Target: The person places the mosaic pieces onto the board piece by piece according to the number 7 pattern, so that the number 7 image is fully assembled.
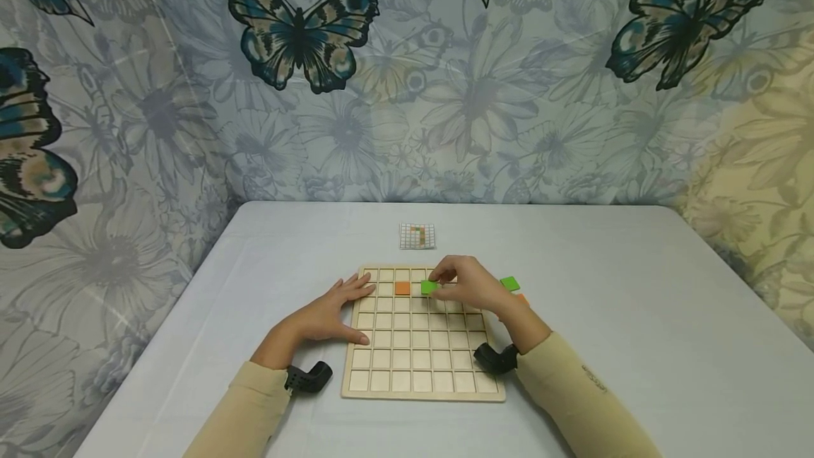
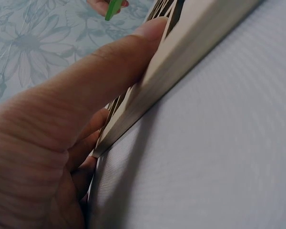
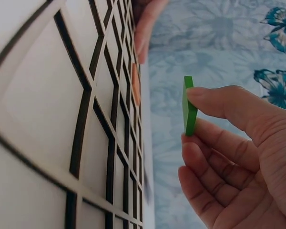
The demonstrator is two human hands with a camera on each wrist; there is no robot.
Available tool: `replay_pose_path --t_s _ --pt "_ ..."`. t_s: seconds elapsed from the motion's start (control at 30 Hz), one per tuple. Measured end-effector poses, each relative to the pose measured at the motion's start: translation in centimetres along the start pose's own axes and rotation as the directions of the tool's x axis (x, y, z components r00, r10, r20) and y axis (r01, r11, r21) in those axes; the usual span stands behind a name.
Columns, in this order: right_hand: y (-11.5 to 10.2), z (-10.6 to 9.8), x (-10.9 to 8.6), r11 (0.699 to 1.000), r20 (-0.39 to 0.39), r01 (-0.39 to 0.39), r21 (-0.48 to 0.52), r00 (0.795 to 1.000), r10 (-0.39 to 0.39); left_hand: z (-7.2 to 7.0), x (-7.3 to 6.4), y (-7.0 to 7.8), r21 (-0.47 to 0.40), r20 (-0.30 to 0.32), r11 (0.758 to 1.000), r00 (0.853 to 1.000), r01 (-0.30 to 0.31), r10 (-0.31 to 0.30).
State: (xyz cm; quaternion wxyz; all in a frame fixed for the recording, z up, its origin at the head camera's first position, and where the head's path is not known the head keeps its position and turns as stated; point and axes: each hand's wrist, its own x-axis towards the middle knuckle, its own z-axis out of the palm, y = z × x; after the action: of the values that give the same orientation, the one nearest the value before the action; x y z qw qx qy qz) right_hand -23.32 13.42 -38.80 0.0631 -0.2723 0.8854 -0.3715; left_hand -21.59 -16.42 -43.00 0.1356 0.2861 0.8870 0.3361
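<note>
Between thumb and fingers, my right hand (image 1: 469, 284) pinches a green square tile (image 3: 188, 106) just above the wooden grid board (image 1: 422, 396). In the right wrist view the tile stands apart from the board's surface. One orange tile (image 1: 403, 288) lies in a cell near the board's far edge, left of the green one. My left hand (image 1: 329, 312) rests on the board's left edge with fingers spread. Its thumb (image 2: 128, 57) presses over the wooden rim in the left wrist view.
A small printed grid card (image 1: 417, 236) with coloured squares lies behind the board. Right of the board are another green tile (image 1: 510, 283) and an orange tile (image 1: 522, 299), partly covered by the right forearm. A white cloth (image 1: 636, 288) covers the table, with butterfly-patterned fabric (image 1: 350, 133) behind.
</note>
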Motion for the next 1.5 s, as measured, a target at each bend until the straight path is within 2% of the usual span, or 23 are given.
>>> replay_pose_path --t_s 0.27,0.6,0.83,1.5 --pt "-0.1 0.7 1.4 1.0 0.002 -0.011 -0.014 1.0 0.011 0.0 0.0 0.1 -0.003 0.002 1.0 1.0 0.025 -0.025" --pt "0.4 1.5 2.8 0.998 0.002 -0.044 0.034 0.999 0.044 0.0 0.0 0.1 -0.006 -0.002 1.0 1.0 0.025 -0.025" --pt "1.3 1.8 2.8 0.994 0.014 -0.1 0.034 0.995 0.099 -0.1 0.0 0.1 -0.009 0.0 1.0 1.0 0.024 -0.024" --pt "2.3 2.4 2.7 0.996 0.006 -0.081 0.044 0.997 0.081 0.0 0.0 0.0 -0.007 -0.002 1.0 1.0 0.016 -0.016"
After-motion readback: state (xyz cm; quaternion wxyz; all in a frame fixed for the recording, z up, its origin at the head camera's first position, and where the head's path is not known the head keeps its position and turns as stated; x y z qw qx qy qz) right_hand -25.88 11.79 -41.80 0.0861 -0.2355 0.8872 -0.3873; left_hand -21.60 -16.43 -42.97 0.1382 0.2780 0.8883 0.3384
